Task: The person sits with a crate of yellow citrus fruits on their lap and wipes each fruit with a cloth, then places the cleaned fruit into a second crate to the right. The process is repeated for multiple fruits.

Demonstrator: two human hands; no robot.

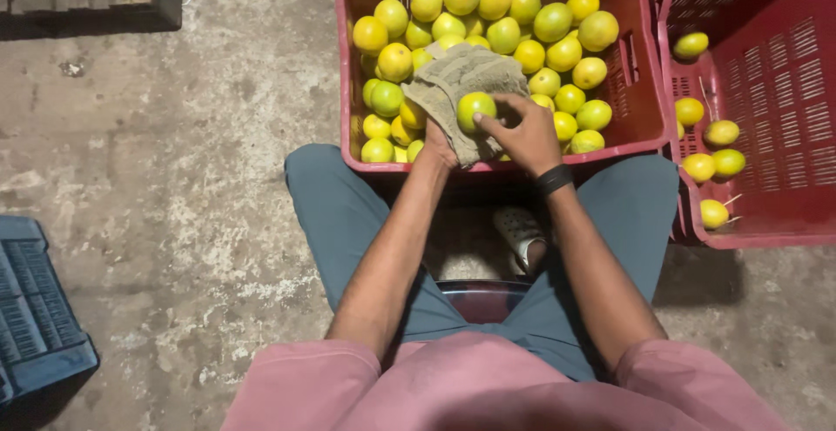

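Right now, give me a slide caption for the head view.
Right hand wipes a green fruit in a cloth over the red crate.

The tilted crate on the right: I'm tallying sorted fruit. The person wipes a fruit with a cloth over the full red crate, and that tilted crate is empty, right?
Not quite. The tilted red crate is not empty: the head view shows several yellow-green fruits in it. The rest holds: the right hand grips a fruit against the cloth, held by the left hand, over the full red crate.

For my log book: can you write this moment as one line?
left hand: holds cloth | right hand: grips fruit on cloth | crate: full of fruit
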